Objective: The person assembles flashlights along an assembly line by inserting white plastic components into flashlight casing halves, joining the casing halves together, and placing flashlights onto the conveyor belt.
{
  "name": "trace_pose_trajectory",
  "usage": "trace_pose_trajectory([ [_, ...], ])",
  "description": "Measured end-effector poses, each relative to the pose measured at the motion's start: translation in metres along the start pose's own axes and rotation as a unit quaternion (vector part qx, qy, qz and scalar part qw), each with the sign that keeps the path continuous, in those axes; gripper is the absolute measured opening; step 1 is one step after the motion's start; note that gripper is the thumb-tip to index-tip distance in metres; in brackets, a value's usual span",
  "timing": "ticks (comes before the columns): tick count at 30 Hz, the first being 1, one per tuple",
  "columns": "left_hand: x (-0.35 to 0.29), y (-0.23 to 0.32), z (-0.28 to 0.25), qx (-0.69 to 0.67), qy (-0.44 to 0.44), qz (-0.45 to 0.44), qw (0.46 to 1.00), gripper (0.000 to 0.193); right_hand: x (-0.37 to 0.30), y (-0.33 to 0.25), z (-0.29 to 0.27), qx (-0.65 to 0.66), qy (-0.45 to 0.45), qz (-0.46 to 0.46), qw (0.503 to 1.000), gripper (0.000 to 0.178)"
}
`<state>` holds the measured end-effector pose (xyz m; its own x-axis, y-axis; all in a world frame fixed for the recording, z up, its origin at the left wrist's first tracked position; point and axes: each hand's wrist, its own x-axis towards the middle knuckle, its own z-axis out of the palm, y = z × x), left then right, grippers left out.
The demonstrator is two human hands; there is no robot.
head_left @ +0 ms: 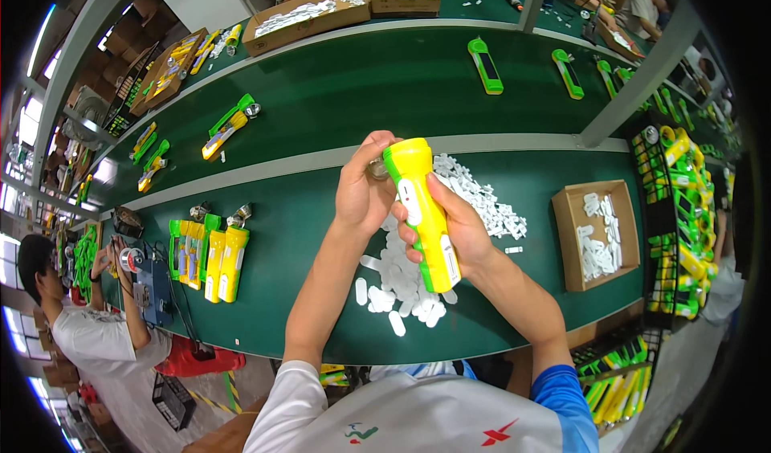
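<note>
The right grip (459, 222) grasps a yellow-and-green flashlight (430, 228), the left grip (360, 188) a shiny round part (377, 169) at its head, above white plastic pieces (401, 270) on the worktop (281, 232), a cardboard box (569, 248) off right

Worn on the head, left of two fisheyes; facing down and forward, close above the yellow-and-green flashlight (430, 224), reaching across the green workbench (277, 200) to the conveyor belt (353, 79).
</note>
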<state>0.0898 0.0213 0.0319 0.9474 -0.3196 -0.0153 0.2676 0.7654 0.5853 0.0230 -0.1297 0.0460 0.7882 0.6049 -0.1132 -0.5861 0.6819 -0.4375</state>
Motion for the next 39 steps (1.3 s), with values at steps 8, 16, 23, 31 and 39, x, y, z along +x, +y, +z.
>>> trace_pose_trajectory([
  [8,-0.005,-0.002,0.015,0.047,-0.075,-0.001,0.996,0.048,-0.009,0.004,0.005,-0.098,0.027,-0.031,0.994,0.043],
  [16,-0.004,0.011,0.003,0.076,-0.04,0.019,0.996,0.038,-0.007,-0.011,0.007,-0.072,0.006,0.022,0.997,0.043],
  [23,0.017,0.036,-0.02,0.392,0.206,0.246,0.862,0.039,0.014,-0.008,-0.003,-0.591,0.126,-0.114,0.788,0.055],
  [31,0.04,0.01,-0.135,0.496,0.281,0.267,0.777,0.037,0.139,-0.073,-0.096,-0.217,0.22,-0.084,0.947,0.038],
  [39,0.059,-0.019,-0.139,0.594,0.24,0.28,0.715,0.012,0.234,-0.221,-0.204,-0.644,0.477,-0.236,0.549,0.046],
])
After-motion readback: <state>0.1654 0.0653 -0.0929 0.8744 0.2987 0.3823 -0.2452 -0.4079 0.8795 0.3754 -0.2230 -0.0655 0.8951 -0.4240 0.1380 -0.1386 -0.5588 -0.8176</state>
